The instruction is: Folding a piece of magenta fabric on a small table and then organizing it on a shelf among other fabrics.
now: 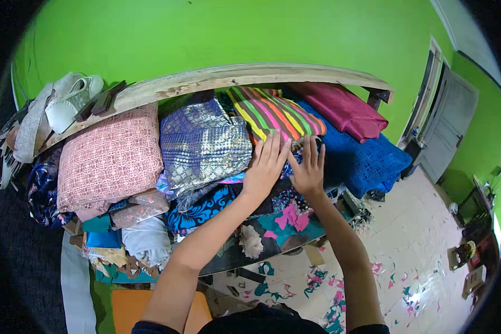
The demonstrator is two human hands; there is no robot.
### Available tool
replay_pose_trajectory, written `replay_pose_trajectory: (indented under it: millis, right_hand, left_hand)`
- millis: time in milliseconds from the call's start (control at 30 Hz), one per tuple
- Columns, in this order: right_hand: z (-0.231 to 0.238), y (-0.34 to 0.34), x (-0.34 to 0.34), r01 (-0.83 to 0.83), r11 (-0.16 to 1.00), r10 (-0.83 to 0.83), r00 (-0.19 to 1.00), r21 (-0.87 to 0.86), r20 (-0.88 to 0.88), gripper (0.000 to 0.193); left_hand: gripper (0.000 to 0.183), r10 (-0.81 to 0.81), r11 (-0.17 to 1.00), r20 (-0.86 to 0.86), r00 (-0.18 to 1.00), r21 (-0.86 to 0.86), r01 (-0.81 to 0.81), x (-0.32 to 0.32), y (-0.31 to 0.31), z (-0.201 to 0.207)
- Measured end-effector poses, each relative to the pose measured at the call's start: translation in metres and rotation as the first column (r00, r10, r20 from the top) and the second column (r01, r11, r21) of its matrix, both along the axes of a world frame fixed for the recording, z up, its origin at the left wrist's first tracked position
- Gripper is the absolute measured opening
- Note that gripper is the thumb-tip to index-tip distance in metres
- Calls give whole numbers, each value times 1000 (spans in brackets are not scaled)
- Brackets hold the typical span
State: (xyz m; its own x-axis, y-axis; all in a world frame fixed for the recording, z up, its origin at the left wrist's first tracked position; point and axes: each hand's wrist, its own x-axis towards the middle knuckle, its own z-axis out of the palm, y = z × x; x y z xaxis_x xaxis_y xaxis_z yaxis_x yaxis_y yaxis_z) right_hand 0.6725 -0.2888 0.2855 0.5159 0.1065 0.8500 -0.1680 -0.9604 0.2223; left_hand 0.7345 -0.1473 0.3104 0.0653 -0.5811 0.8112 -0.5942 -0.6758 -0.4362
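Note:
Both my arms reach forward to a shelf stacked with folded cloth. My left hand lies with its fingers stretched out, the fingertips on the front edge of a folded striped fabric in yellow, green, orange and pink. Beside it, my right hand has its fingers apart, touching the front of the same pile just below the stripes. Left of my hands sits a folded purple and silver patterned fabric. To the right are a blue lace fabric and a shiny maroon fabric. Neither hand grips anything visible.
A wooden plank runs above the piles. A pink patterned bundle stands at the left, with black and blue floral cloth lower down. Pink and teal scraps litter the tiled floor. An orange seat is at the lower left.

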Motion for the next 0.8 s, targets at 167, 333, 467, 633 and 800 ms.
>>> replay_pose_trajectory:
  millis: [167,333,467,633,800]
  right_hand:
    - [11,-8,12,-3,997,8,997,-72,71,47]
    - [-8,-7,23,13,998,-3,989,-67,150,48]
    - [-6,2,14,-69,997,67,995,24,75,52]
    - [-6,26,-18,-119,981,135,986,151,-97,67]
    - [-26,30,-28,-169,977,193,960,128,-205,62]
  left_hand:
    - [54,-28,997,-69,997,-68,23,9,-7,0]
    - [50,34,996,-38,999,-75,-36,12,-15,-15]
    - [53,53,997,-90,995,-49,-57,9,-12,-18]
    - [57,-66,996,-219,974,-77,51,-22,13,-22]
    - [56,-202,979,-300,932,-73,189,-59,40,-29]
